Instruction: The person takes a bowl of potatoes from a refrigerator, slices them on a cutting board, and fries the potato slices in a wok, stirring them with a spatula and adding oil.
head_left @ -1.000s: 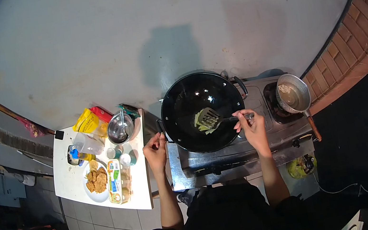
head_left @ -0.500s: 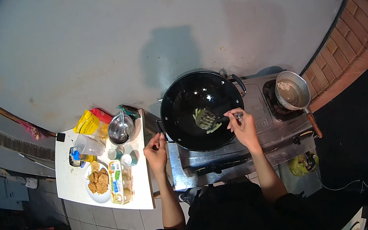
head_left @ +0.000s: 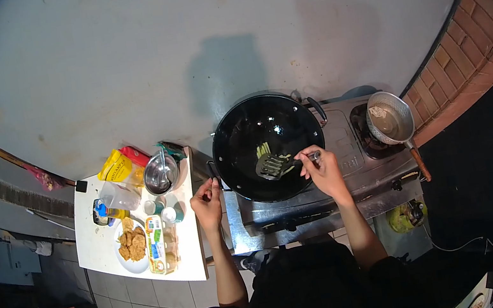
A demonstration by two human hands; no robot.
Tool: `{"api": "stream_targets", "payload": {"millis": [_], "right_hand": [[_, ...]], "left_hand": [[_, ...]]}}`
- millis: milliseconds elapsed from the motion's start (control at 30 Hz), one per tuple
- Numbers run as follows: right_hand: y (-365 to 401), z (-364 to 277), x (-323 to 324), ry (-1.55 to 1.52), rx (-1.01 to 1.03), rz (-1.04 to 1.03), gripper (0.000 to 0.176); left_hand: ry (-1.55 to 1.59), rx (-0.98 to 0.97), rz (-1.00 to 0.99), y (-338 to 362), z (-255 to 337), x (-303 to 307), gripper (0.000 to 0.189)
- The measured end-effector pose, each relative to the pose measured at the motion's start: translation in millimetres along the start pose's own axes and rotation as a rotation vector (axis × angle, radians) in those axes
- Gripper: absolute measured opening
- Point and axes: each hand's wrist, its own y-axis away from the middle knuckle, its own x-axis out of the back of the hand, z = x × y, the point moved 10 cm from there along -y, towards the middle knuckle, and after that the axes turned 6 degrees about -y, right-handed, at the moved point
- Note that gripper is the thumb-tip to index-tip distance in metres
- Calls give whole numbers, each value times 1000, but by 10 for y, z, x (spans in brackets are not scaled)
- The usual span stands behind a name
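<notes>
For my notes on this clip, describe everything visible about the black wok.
The wok is black, round and deep, with a glossy, metal-looking interior catching bright reflections and showing a few silvery rivets. Dark loop handles stand on opposite sides: a left handle and an upper-right handle. It sits upright on the stove; its underside is hidden. The left hand pinches the left handle; the right hand holds a slotted spatula whose head is inside, beside pale green strips.

The wok (head_left: pixel 241 161) looks glossy black metal, the stove (head_left: pixel 340 129) shiny metal, the saucepan handle (head_left: pixel 419 164) smooth wood
</notes>
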Motion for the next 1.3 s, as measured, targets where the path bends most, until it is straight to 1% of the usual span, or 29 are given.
{"api": "stream_targets", "payload": {"millis": [67,167,267,300,367,467,533,600,667,700,733,800,833,867,967,1067,1133,1200,1233,1300], "right_hand": [[47,-118,75,-26,-9,32,10],[81,-264,246,1,22,45,9],[112,-405,349,48,8,5,8],[121,-448,347,54,40,-22,8],[157,-422,320,85,16,-24,7],[161,-301,208,88,-19,-42,6],[103,-304,113,114,59,-61,6],[49,-272,91,83,38,-78,8],[21,-476,72,72,128,-120,9],[23,-554,94,78,80,-146,10],[32,-661,139,77,79,-148,10],[77,-907,126,179,153,-226,12],[105,-975,116,191,155,-244,14],[127,-992,121,194,154,-243,14],[191,-989,-36,329,202,-359,16],[150,-818,-121,341,147,-370,16],[104,-691,-175,329,149,-365,16],[43,-728,-154,295,241,-292,16],[37,-738,-156,294,244,-294,16],[14,-763,-19,224,207,-177,12]], "left_hand": [[-15,32,-18,-5,-48,-13,32],[-15,-14,-2,-4,-35,0,32],[-23,3,-15,10,-27,-15,32],[-27,-16,0,7,-15,-10,30],[-29,-35,9,9,-20,-23,28],[7,2,15,12,-79,-29,27],[-29,-45,41,24,14,-5,27],[-38,-37,24,44,73,10,26],[-43,-32,17,22,96,8,26],[-41,-35,11,24,91,6,26],[-37,-40,4,25,87,-1,26],[-30,-38,9,22,74,0,26],[-22,-38,13,26,69,-4,26],[-20,-37,12,32,76,-11,26],[-20,-41,21,35,90,0,26],[-36,-39,30,28,50,-8,26],[-30,-42,29,33,38,-5,27],[-27,-17,14,36,22,-10,29],[-24,7,0,29,6,-13,30],[-40,12,-3,31,18,2,30]]}}
